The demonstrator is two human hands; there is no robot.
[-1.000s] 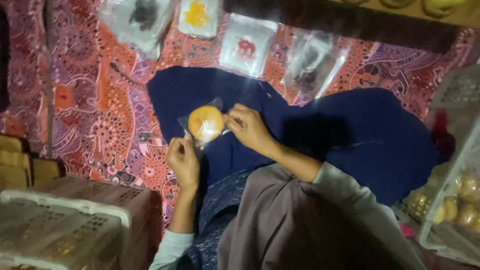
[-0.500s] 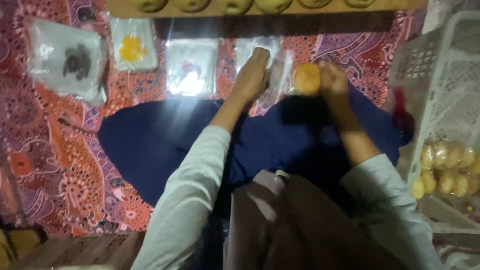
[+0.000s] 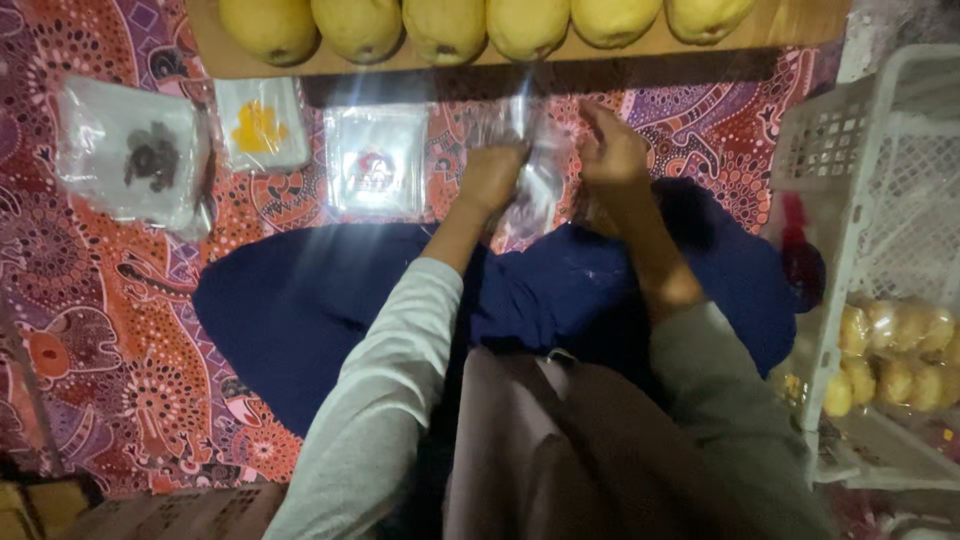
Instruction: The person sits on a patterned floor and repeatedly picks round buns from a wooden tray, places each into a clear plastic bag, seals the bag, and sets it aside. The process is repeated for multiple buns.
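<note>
A: Currently, both hands are at the stack of clear bags (image 3: 535, 165). The left hand (image 3: 490, 178) is curled closed on the near-left part of the plastic. The right hand (image 3: 612, 150) sits just beside it, fingers bent down onto the right part of the same stack. The hands are close together but not touching.

B: Change from half a second ago?

A: The round orange item that the right hand held is no longer visible in either hand. Whether it now sits inside the plastic cannot be told; the film is crumpled and glares.

B: Meaning for the work?

A: Judged from this, the bagging step is in hand: both hands now work the plastic only.

B: Surroundings, relative to the hands?

A: Beyond the fingertips, a wooden board (image 3: 300, 62) carries a row of yellow fruits (image 3: 527, 22). To the left of the left hand lie three flat printed packets (image 3: 375, 160) on the patterned cloth (image 3: 110, 300). Under the forearms lies a dark blue cloth (image 3: 330, 310). To the right of the right hand stands a white plastic crate (image 3: 880, 160), with small wrapped yellow items (image 3: 890, 350) nearer the person.
</note>
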